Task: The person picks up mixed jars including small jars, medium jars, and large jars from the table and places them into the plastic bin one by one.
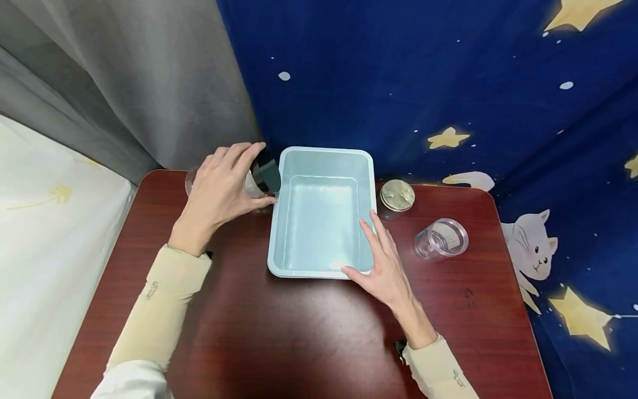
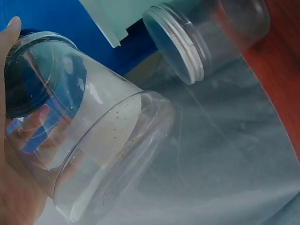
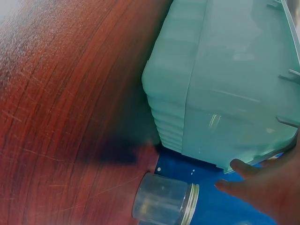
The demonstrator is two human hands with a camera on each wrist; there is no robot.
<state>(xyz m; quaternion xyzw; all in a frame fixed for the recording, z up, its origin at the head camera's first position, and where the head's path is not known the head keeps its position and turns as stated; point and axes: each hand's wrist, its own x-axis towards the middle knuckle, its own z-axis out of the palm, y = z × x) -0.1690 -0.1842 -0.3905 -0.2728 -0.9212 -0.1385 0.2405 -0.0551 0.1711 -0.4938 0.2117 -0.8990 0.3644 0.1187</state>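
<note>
My left hand point(image 1: 219, 185) grips a clear jar with a black lid point(image 1: 267, 172), raised and tilted beside the left edge of a light blue plastic bin point(image 1: 277, 233). In the left wrist view the clear jar point(image 2: 108, 126) looks empty apart from small specks, and fingers show through its wall. My right hand point(image 1: 384, 263) lies with spread fingers at the bin's near right corner, fingertips at the rim. In the right wrist view the thumb and fingers point(image 3: 243, 180) reach the bin's edge point(image 3: 201, 79).
Right of the bin stands a jar with a gold-coloured lid point(image 1: 397, 195). Farther right is a clear, lidless jar point(image 1: 441, 238). Another clear jar with a silver-rimmed lid point(image 2: 180, 47) shows in the left wrist view. Curtains point(image 1: 399, 100) border the reddish-brown table point(image 1: 299, 332).
</note>
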